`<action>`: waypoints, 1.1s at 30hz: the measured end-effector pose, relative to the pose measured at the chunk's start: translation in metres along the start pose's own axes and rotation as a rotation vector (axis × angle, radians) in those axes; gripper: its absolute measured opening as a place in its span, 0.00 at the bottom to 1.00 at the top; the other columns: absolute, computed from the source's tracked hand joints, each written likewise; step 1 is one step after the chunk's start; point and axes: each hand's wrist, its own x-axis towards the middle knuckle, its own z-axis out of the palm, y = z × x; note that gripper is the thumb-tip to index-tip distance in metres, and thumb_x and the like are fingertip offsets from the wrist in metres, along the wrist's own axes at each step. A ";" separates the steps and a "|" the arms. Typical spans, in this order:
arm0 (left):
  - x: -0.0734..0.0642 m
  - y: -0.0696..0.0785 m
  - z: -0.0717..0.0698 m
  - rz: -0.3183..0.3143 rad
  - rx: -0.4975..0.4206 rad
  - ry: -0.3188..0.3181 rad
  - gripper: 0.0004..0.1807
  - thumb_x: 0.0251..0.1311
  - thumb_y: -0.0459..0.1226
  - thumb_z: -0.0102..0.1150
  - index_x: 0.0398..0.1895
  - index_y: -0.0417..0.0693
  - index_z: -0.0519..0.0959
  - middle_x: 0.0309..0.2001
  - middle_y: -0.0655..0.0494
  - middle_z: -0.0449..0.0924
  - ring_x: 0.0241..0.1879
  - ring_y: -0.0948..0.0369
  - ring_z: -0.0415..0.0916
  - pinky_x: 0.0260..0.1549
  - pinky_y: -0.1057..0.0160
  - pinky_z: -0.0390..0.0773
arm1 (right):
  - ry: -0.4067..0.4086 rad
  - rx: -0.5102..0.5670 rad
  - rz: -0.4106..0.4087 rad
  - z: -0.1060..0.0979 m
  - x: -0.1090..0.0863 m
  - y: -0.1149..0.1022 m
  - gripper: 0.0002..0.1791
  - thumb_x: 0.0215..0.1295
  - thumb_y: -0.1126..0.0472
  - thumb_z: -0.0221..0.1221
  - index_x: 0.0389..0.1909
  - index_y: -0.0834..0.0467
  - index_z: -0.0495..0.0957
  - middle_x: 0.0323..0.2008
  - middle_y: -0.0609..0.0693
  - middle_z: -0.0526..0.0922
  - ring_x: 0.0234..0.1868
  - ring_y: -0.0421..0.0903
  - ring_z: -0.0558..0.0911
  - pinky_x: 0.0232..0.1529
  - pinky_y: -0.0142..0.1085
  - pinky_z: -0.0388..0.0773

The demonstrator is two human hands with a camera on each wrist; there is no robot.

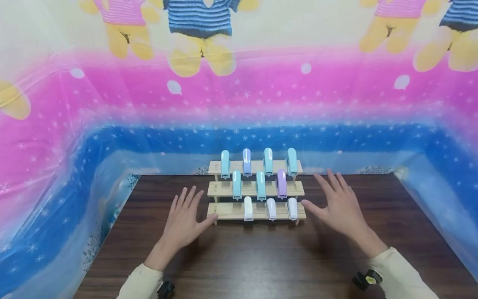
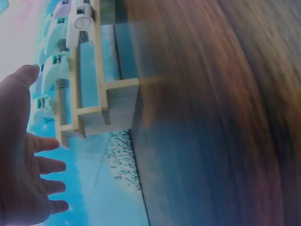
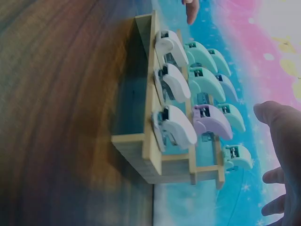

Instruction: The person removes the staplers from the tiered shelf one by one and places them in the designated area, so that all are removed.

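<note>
A three-tier wooden rack (image 1: 228, 211) carries small staplers in rows. Three whitish ones, one of them a white stapler (image 1: 271, 209), stand on the lowest tier. Two teal staplers and a purple stapler (image 1: 281, 183) occupy the middle tier, while several teal ones and a blue stapler (image 1: 247, 162) line the top. My left hand (image 1: 184, 224) has its fingers spread, its thumb tip overlapping the lowest tier's left end in the head view. Fingers also spread, my right hand (image 1: 341, 207) is off the rack's right side, thumb toward the lowest tier. Neither hand holds anything.
The rack stands near the back of a dark wood-grain table (image 1: 246, 261). Behind and at both sides hangs a printed cloth (image 1: 261, 91) in pink and blue. Each wrist wears a dark strap-on device, such as the right wrist device (image 1: 367, 279).
</note>
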 end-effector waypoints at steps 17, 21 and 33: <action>0.016 -0.006 0.024 -0.179 -0.283 -0.056 0.46 0.62 0.61 0.65 0.74 0.41 0.67 0.73 0.38 0.67 0.73 0.38 0.60 0.67 0.33 0.63 | -0.039 0.027 -0.050 -0.020 0.058 -0.007 0.48 0.66 0.29 0.57 0.78 0.53 0.61 0.78 0.64 0.57 0.77 0.68 0.56 0.71 0.69 0.54; 0.021 -0.008 0.029 -0.237 -0.367 -0.084 0.46 0.62 0.60 0.66 0.75 0.42 0.66 0.72 0.37 0.67 0.71 0.38 0.63 0.65 0.33 0.66 | -0.038 0.062 -0.048 -0.019 0.069 -0.007 0.46 0.67 0.30 0.58 0.77 0.53 0.63 0.77 0.63 0.59 0.76 0.66 0.59 0.71 0.67 0.55; 0.030 -0.009 0.038 -0.242 -0.442 -0.142 0.43 0.61 0.52 0.71 0.73 0.40 0.68 0.71 0.36 0.68 0.70 0.38 0.65 0.64 0.35 0.69 | -0.049 0.156 -0.014 -0.008 0.093 0.001 0.45 0.68 0.31 0.58 0.75 0.58 0.65 0.74 0.62 0.67 0.73 0.65 0.66 0.69 0.66 0.60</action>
